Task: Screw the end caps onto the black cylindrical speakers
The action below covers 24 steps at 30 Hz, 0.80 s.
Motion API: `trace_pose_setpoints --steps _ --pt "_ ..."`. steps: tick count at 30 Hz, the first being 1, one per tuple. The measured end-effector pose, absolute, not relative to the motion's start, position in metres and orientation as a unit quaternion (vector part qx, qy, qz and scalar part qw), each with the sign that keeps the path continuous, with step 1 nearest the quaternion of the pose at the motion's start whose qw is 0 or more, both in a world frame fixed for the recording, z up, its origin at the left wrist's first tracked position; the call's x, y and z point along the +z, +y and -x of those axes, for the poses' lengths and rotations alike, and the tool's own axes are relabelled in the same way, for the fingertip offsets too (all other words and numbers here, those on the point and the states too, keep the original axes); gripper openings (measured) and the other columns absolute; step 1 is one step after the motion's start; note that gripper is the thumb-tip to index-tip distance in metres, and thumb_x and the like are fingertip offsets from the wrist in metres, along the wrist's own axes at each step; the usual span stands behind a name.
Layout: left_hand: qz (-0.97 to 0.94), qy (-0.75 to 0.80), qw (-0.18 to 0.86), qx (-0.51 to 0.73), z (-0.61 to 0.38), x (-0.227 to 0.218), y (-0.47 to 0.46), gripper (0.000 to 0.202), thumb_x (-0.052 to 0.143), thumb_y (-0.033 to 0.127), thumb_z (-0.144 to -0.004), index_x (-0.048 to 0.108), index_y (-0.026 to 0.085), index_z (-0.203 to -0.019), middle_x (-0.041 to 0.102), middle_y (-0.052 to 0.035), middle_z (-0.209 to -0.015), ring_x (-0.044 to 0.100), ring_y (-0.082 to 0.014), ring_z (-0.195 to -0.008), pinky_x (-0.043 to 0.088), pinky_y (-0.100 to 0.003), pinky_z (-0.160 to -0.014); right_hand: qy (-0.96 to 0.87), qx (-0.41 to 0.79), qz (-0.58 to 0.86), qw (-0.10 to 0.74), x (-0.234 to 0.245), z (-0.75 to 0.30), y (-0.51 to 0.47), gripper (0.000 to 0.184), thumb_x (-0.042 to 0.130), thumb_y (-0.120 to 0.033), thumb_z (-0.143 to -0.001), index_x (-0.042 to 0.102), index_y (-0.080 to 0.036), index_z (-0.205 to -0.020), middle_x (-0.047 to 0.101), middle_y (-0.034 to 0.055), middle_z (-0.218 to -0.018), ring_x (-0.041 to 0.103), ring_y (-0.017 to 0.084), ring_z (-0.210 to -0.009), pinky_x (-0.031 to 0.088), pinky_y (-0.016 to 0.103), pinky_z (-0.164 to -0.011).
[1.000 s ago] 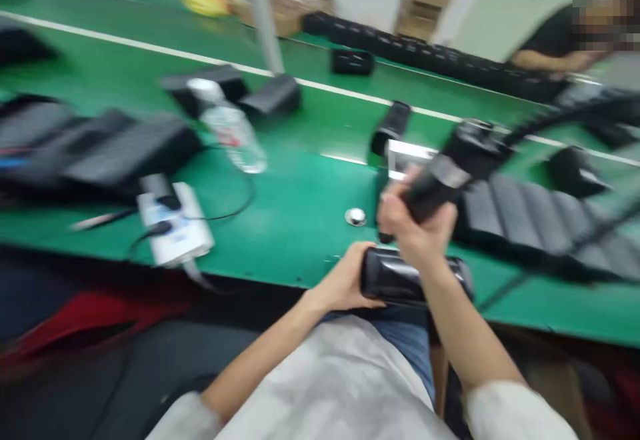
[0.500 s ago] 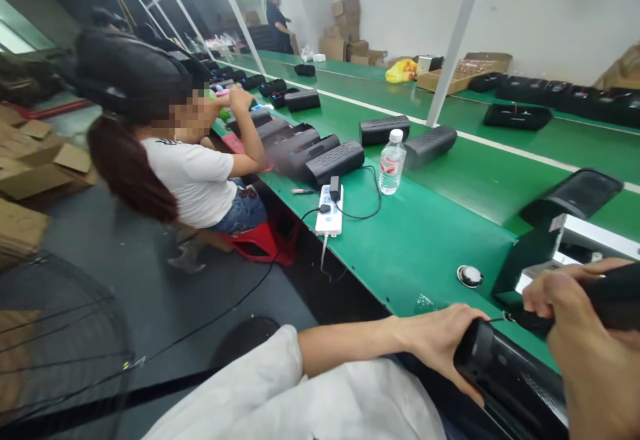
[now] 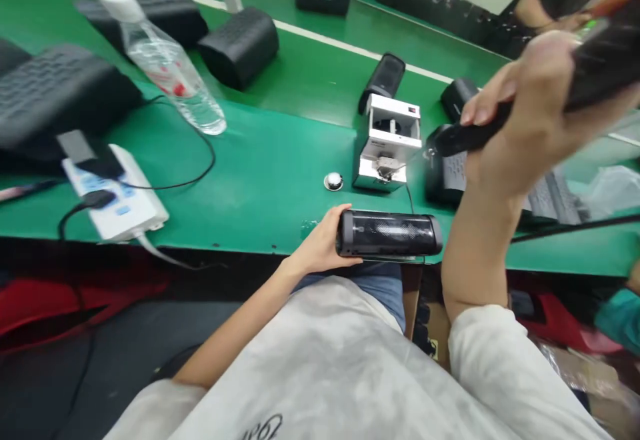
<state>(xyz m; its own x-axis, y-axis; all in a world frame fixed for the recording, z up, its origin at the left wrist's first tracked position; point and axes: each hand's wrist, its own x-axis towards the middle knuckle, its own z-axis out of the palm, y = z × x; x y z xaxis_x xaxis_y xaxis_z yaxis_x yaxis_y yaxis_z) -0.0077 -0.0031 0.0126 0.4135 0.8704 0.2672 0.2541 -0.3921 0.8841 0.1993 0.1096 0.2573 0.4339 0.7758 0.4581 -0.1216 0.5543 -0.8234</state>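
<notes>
My left hand (image 3: 327, 243) grips the left end of a black speaker (image 3: 393, 233), which lies lengthwise at the bench's front edge with its glossy side up. My right hand (image 3: 525, 107), raised at the right, is closed around a black electric screwdriver (image 3: 480, 130). Its tip points left towards a metal screw feeder (image 3: 393, 137), a small silver box with an open top. Motion blurs the screwdriver's rear. Left of the feeder lies a small round silver-and-white piece (image 3: 333, 181).
On the green bench (image 3: 270, 173) stand a water bottle (image 3: 170, 67) and a white power strip (image 3: 115, 193) with cords. More black speakers (image 3: 240, 47) sit behind and to the left. A co-worker's arm (image 3: 535, 10) shows at the upper right.
My view has swung right and down, bringing the screw feeder and speaker to the middle. My left hand still grips the speaker; my right hand still holds the screwdriver, now raised.
</notes>
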Motion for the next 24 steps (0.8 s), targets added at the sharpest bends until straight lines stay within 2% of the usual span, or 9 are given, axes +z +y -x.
trace_pose_setpoints --steps 2,4,6,8,11,15,19,24 --pt "-0.744 0.382 0.402 0.372 0.008 0.013 -0.004 0.123 0.104 0.05 -0.082 0.03 0.026 -0.177 0.051 -0.024 -0.173 0.057 -0.0477 -0.162 0.05 -0.067 -0.136 -0.552 0.174 0.258 0.774 0.244 -0.214 0.135 0.029 0.088 -0.03 -0.101 0.067 -0.032 -0.12 0.064 -0.012 -0.081 0.06 0.008 -0.051 0.045 0.022 -0.053" --pt "-0.747 0.386 0.404 0.361 0.008 0.015 -0.006 0.124 0.104 0.051 -0.083 0.028 0.027 -0.178 0.049 -0.0239 -0.174 0.056 -0.0476 -0.163 0.05 -0.067 -0.136 -0.584 0.118 0.188 0.78 0.227 -0.217 0.156 0.034 0.09 -0.048 -0.103 0.064 -0.029 -0.114 0.052 -0.0128 -0.069 0.052 0.008 -0.046 0.037 0.021 -0.048" --pt "-0.746 0.393 0.403 0.356 0.008 0.017 -0.008 0.124 0.103 0.052 -0.083 0.027 0.027 -0.178 0.049 -0.0235 -0.175 0.057 -0.0472 -0.163 0.05 -0.066 -0.137 -0.583 0.098 0.177 0.787 0.213 -0.211 0.17 0.044 0.085 -0.064 -0.106 0.062 -0.029 -0.118 0.049 -0.0121 -0.069 0.044 0.007 -0.042 0.032 0.022 -0.044" --pt "-0.743 0.399 0.403 0.355 0.008 0.017 -0.008 0.124 0.103 0.053 -0.083 0.028 0.028 -0.178 0.05 -0.023 -0.175 0.058 -0.0469 -0.162 0.05 -0.066 -0.136 -0.589 0.089 0.196 0.779 0.203 -0.204 0.178 0.049 0.079 -0.073 -0.108 0.059 -0.031 -0.122 0.052 -0.0096 -0.076 0.041 0.007 -0.043 0.032 0.026 -0.041" --pt "-0.739 0.406 0.406 0.352 0.008 0.017 -0.007 0.124 0.103 0.052 -0.082 0.028 0.028 -0.178 0.051 -0.022 -0.174 0.06 -0.0465 -0.161 0.052 -0.065 -0.135 -0.607 0.111 0.246 0.748 0.196 -0.199 0.181 0.05 0.077 -0.075 -0.107 0.055 -0.034 -0.126 0.058 -0.0061 -0.088 0.041 0.009 -0.046 0.034 0.031 -0.04" --pt "-0.743 0.402 0.402 0.354 0.008 0.017 -0.007 0.125 0.104 0.051 -0.082 0.028 0.028 -0.178 0.052 -0.0222 -0.172 0.06 -0.0462 -0.16 0.051 -0.065 -0.136 -0.607 0.144 0.299 0.722 0.194 -0.203 0.178 0.048 0.08 -0.068 -0.105 0.051 -0.037 -0.127 0.064 -0.004 -0.1 0.039 0.01 -0.049 0.036 0.036 -0.042" --pt "-0.741 0.403 0.4 0.358 0.007 0.017 -0.007 0.124 0.103 0.052 -0.082 0.028 0.028 -0.178 0.053 -0.0219 -0.172 0.06 -0.0461 -0.16 0.052 -0.064 -0.135 -0.612 0.172 0.318 0.703 0.195 -0.208 0.167 0.042 0.082 -0.065 -0.106 0.054 -0.038 -0.124 0.054 -0.0074 -0.08 0.038 0.012 -0.047 0.037 0.035 -0.042" --pt "-0.744 0.397 0.402 0.356 0.008 0.015 -0.007 0.125 0.103 0.052 -0.082 0.028 0.028 -0.178 0.052 -0.0222 -0.172 0.061 -0.0465 -0.159 0.052 -0.065 -0.135 -0.614 0.192 0.207 0.737 0.203 -0.21 0.143 0.051 0.088 -0.078 -0.098 0.07 -0.035 -0.12 0.044 -0.0097 -0.069 0.035 0.007 -0.042 0.032 0.025 -0.036"
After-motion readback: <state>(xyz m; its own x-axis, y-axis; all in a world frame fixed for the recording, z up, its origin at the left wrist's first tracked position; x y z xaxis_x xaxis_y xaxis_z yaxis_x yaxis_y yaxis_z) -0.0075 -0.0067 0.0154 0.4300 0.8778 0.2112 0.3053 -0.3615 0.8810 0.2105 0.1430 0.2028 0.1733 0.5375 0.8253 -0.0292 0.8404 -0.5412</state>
